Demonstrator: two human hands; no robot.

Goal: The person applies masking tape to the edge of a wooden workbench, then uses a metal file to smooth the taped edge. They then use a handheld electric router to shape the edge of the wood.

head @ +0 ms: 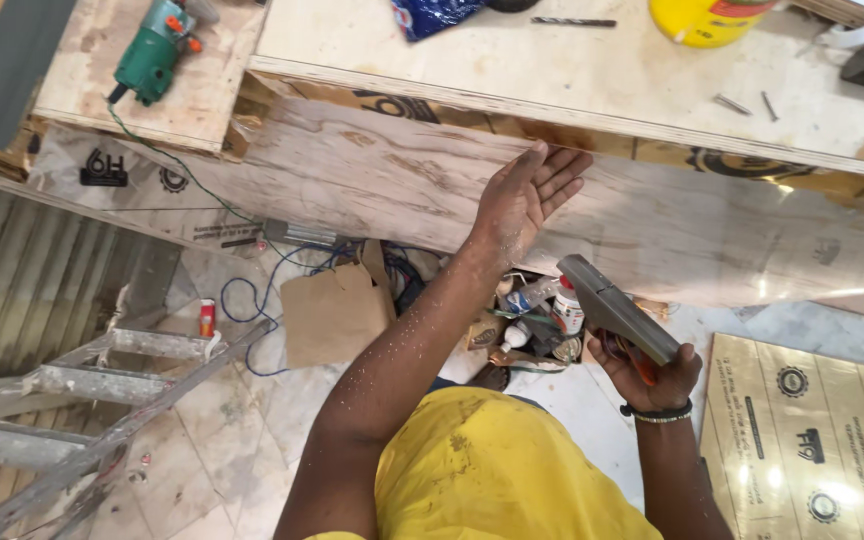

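While sawdust flecks the forearm, 2 bare hands work at a plywood panel [372, 180].
Left hand [525, 195]: open and flat, fingers spread, palm pressed on the plywood panel just below the bench edge.
Right hand [652, 375]: closed around a grey hand plane [614, 308], held off the panel, below and right of the left hand.
Bench top [572, 75]: above the panel, bearing a yellow container [704, 20] and a drill bit [572, 21].
Green power tool [155, 50]: upper left of the panel.
Ladder [72, 400]: lower left, on the floor.
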